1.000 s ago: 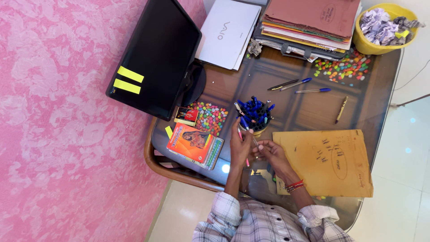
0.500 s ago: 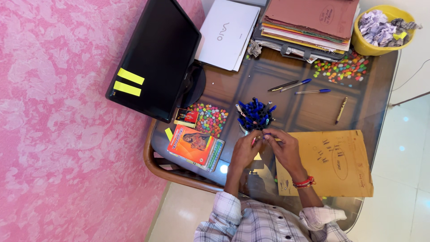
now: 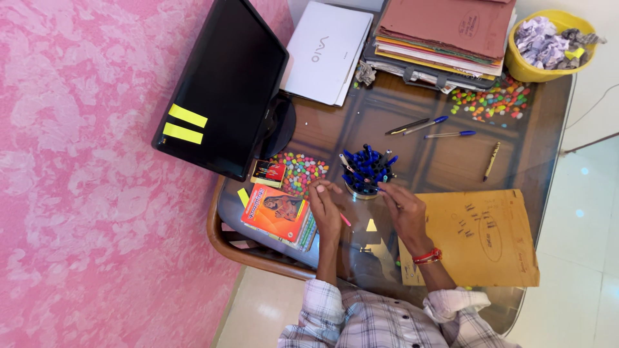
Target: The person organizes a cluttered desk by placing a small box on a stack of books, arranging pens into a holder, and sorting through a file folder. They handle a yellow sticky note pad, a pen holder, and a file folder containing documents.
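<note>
My left hand point(image 3: 324, 205) rests on the glass desk beside an orange booklet point(image 3: 276, 212), shut on a pink pen point(image 3: 346, 220) whose end pokes out below the palm. My right hand point(image 3: 404, 209) reaches to the rim of a pen cup point(image 3: 366, 169) crammed with blue pens, its fingertips pinching a thin blue pen at the cup's edge. The right wrist wears a red thread band and lies over the corner of a brown envelope point(image 3: 480, 235).
A black monitor point(image 3: 222, 84), a white laptop point(image 3: 325, 48) and a file stack point(image 3: 445, 32) line the far side. A yellow bowl of crumpled paper point(image 3: 545, 42) stands at the far right. Coloured beads point(image 3: 298, 171) and loose pens point(image 3: 425, 125) lie around.
The hands were together in front of the cup and have parted. The left hand moved left with the pink pen; the right hand moved up to the cup.
</note>
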